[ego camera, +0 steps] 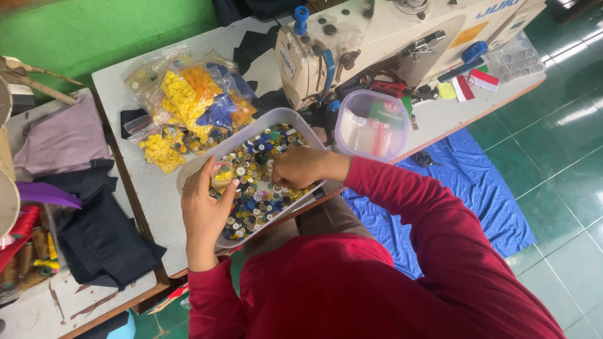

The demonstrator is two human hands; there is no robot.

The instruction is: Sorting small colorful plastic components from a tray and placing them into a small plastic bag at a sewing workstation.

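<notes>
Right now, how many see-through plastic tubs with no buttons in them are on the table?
1. The clear round-cornered plastic tub sits by the cream sewing machine, right of the grey tray of mixed buttons. Others may be hidden behind the machine.

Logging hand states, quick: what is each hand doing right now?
Left hand: closed on a small clear plastic bag of yellow buttons.
Right hand: fingers pinched down among the mixed buttons in the grey rectangular tray; grip contents cannot be told.

Tray (pixel 286 117) of mixed coloured buttons (pixel 254 188)
</notes>
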